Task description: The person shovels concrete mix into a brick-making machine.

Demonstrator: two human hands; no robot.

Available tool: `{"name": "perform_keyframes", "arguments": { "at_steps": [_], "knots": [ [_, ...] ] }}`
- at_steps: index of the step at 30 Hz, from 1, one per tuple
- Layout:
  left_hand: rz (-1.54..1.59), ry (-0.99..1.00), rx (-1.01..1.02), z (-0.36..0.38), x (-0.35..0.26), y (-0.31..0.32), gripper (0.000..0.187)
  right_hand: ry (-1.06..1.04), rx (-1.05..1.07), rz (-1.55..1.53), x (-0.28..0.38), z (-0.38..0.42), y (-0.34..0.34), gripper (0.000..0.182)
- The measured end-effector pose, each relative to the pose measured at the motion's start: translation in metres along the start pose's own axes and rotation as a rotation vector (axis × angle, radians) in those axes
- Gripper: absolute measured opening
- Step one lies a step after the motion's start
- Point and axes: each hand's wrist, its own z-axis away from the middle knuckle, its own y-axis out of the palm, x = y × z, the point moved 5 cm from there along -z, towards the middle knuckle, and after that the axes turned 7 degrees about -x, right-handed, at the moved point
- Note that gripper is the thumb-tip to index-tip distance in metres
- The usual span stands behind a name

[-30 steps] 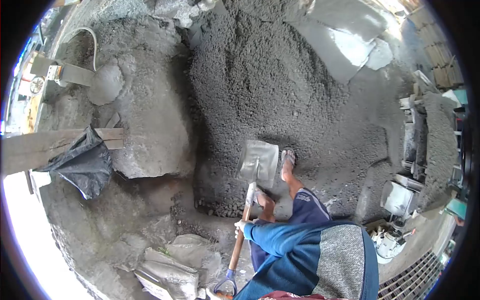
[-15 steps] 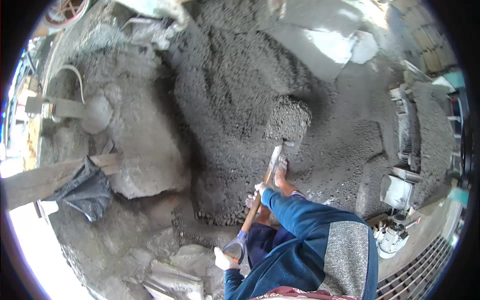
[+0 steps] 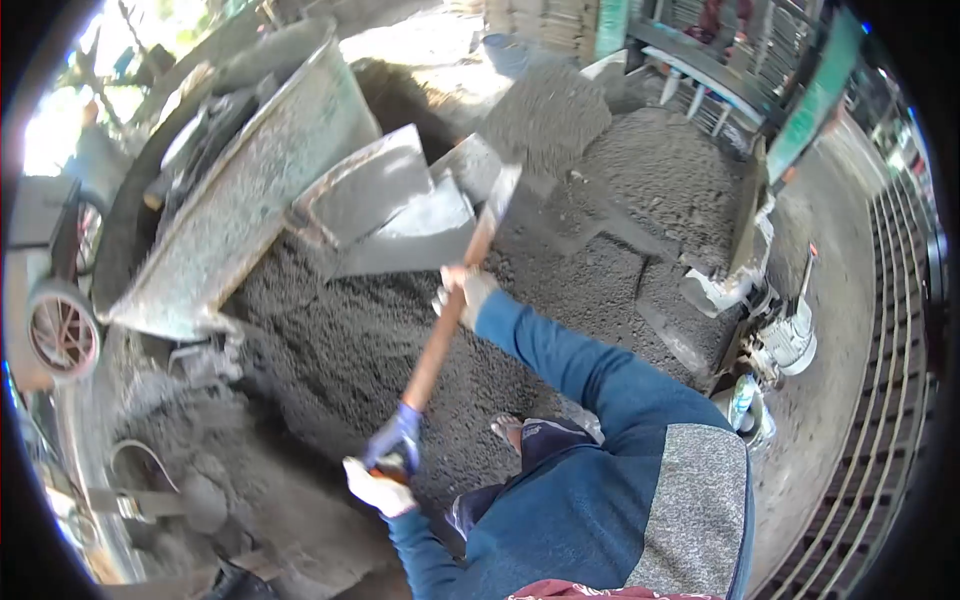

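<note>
Gripping a shovel (image 3: 432,360) by its purple handle (image 3: 396,438), the left hand (image 3: 378,487) is working low; the right hand (image 3: 467,295) is clasping the shaft, slanting (far end blurring) above dark gravel (image 3: 330,350).

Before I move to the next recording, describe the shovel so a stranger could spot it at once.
Find the blue-sleeved person at lower right, then look up and left. The shovel slants across the grey gravel there, set apart from it by a brown shaft ending in a purple handle.
</note>
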Motion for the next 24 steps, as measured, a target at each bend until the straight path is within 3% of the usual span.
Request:
{"name": "perform_keyframes", "arguments": {
  "at_steps": [1,2,4,6,7,8,9,10,12,13,14,15,16,18,21,22,24],
  "knots": [
    [0.068,0.125,0.252,-0.011,-0.032,0.051,0.036,-0.125,0.262,-0.030,0.043,-0.014,0.031,0.023],
    [-0.012,0.402,0.457,-0.043,-0.061,0.087,0.031,-0.181,0.226,-0.205,0.082,-0.029,0.056,0.024],
    [-0.072,0.622,0.539,0.021,-0.133,0.203,0.019,-0.399,0.371,-0.198,0.172,-0.016,0.107,0.026],
    [-0.195,1.009,0.691,0.079,-0.178,0.283,0.011,-0.431,0.355,-0.393,0.239,-0.004,0.114,0.028],
    [-0.257,1.226,0.767,0.113,-0.187,0.303,0.013,-0.278,0.427,-0.502,0.258,0.009,0.106,0.027],
    [-0.278,1.461,0.842,0.137,-0.186,0.319,0.012,-0.438,0.353,-0.369,0.283,0.021,0.086,0.023],
    [-0.410,1.799,0.886,0.174,-0.181,0.330,0.011,-0.649,0.505,-0.272,0.310,0.006,0.050,0.020],
    [-0.403,1.875,0.998,0.199,-0.167,0.323,0.013,-0.693,0.209,-0.243,0.326,-0.013,0.001,0.018],
    [-0.398,1.765,1.168,0.207,-0.107,0.298,0.022,-0.542,0.691,-0.064,0.337,-0.008,-0.077,0.009],
    [-0.544,1.635,1.216,0.208,-0.074,0.270,0.024,-0.764,-0.209,0.031,0.301,0.065,-0.076,0.016],
    [-0.746,1.691,1.201,0.205,-0.029,0.231,0.025,-0.561,0.160,-0.011,0.289,0.061,-0.113,0.028],
    [-0.678,1.604,1.121,0.214,-0.002,0.184,0.026,-0.311,0.478,0.019,0.274,0.069,-0.147,0.041],
    [-0.609,1.517,1.048,0.223,0.018,0.134,0.026,-0.246,0.579,0.000,0.250,0.093,-0.176,0.042],
    [-0.871,1.291,0.920,0.228,0.053,0.047,0.023,-0.316,0.263,0.092,0.175,0.168,-0.164,0.033],
    [-0.804,0.923,0.762,0.248,0.092,-0.081,0.025,-0.135,0.085,0.189,0.077,0.219,-0.203,0.026],
    [-0.742,1.003,0.592,0.259,0.102,-0.118,0.023,-0.083,0.005,0.206,0.050,0.235,-0.211,0.025],
    [-0.917,1.047,0.320,0.308,0.117,-0.188,0.020,0.117,0.111,0.258,-0.003,0.262,-0.226,0.025]
  ]
}}
